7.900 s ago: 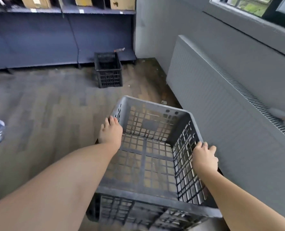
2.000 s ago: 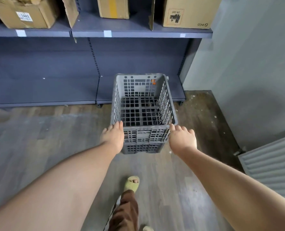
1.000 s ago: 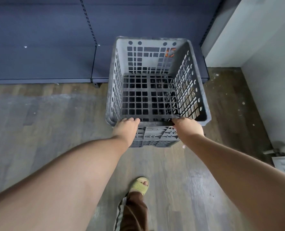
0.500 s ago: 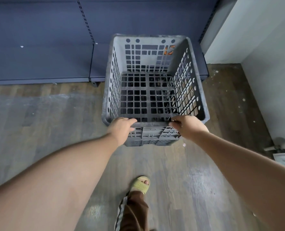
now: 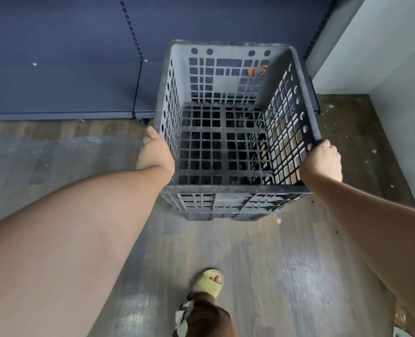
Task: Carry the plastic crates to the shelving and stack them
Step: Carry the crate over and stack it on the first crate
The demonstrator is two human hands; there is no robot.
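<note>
Trouser leg: brown ribbed fabric at the lower edge of the view.
Slide sandal: pale green and open-toed, planted on the floor just ahead of the trouser leg.
Plank floor: grey-brown wood, scuffed, with pale specks towards the right-hand corner.
Left hand: laid against the outer face of the crate's left wall, fingers pointing forward along it. Whether any finger hooks into the lattice cannot be told.
Right hand: fingers curled over the crate's right rim, close to the near right corner.
Plastic crate: grey, lattice-walled and empty, held between the two hands with its open top upward. Its far end overlaps the front edge of the lowest shelf. Dark shapes show through the base grid; what lies beneath cannot be told.
Orange mark: on the crate's far wall, near the upper right.
Shelving: dark blue metal with slotted uprights, directly behind the crate.
Wall: pale, meeting the shelving at the right.
</note>
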